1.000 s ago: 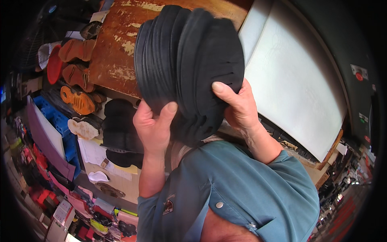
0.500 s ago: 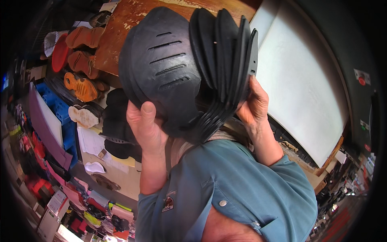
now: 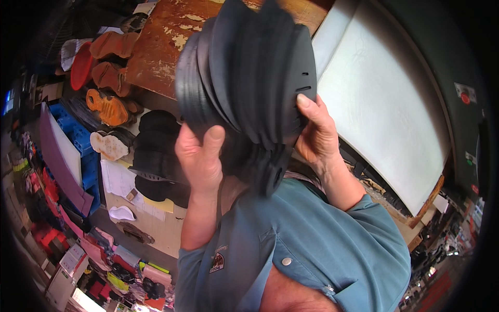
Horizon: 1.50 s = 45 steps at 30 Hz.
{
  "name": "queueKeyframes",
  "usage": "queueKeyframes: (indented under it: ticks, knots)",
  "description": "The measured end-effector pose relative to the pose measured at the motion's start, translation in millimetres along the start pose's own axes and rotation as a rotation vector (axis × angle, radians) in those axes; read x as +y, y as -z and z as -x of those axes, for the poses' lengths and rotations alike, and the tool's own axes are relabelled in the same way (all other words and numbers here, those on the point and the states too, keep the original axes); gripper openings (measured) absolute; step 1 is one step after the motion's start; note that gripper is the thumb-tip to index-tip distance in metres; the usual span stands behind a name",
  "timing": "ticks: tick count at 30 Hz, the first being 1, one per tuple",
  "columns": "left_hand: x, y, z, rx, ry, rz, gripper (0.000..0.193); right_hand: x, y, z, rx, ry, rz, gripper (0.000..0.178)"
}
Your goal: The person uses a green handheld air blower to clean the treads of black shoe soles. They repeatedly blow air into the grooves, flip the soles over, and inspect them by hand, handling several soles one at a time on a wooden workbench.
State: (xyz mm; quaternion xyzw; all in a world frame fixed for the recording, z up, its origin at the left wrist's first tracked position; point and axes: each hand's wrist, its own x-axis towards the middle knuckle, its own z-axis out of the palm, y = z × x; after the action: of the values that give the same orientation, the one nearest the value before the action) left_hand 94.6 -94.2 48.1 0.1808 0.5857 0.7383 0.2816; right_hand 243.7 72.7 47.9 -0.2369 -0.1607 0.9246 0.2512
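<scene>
A thick stack of black sole-shaped pieces [image 3: 249,78] is held up between my two hands, its layers fanned and partly blurred by motion. Small slots show in the piece at its right side. My left hand [image 3: 201,161] is closed on the lower left of the stack, thumb up and the other fingers partly hidden behind it. On the right side, my right hand [image 3: 319,132] grips the stack with its thumb on the slotted piece. More black sole-shaped pieces [image 3: 158,148] lie on the table beyond my left hand.
A worn brown board [image 3: 156,62] lies at the far left, near rust-coloured sole-shaped forms [image 3: 112,78]. Papers [image 3: 117,179] and a blue crate [image 3: 78,138] are farther left. A large white panel [image 3: 384,104] stands at right, beside a dark surface with a red button [image 3: 465,97].
The stack has turned so its layered edges face me instead of the broad slotted face. My left hand has shifted slightly right, and my right thumb now lies over the outer piece.
</scene>
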Motion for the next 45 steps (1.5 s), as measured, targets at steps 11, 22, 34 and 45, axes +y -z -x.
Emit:
queueKeyframes:
  ticks: [11, 22, 34, 45]
  knots:
    - [7.8, -3.5, 6.5, 0.089, 0.119, -0.064, 0.032, 20.8, 24.1, -7.5, -0.062, -0.049, -0.077, 0.048]
    - [3.2, 6.7, 1.3, 0.095, -0.059, 0.189, 0.037, 25.6, 54.2, -25.5, -0.197, -0.155, -0.559, 0.046]
    - [3.2, 16.8, -6.4, 0.143, -0.110, 0.204, 0.035, 9.2, 41.6, -19.9, -0.149, -0.204, -0.423, 0.074]
    - [14.9, 27.9, -4.8, 0.099, -0.121, 0.342, 0.039, 7.8, 31.5, -20.0, -0.144, -0.266, -0.417, 0.068]
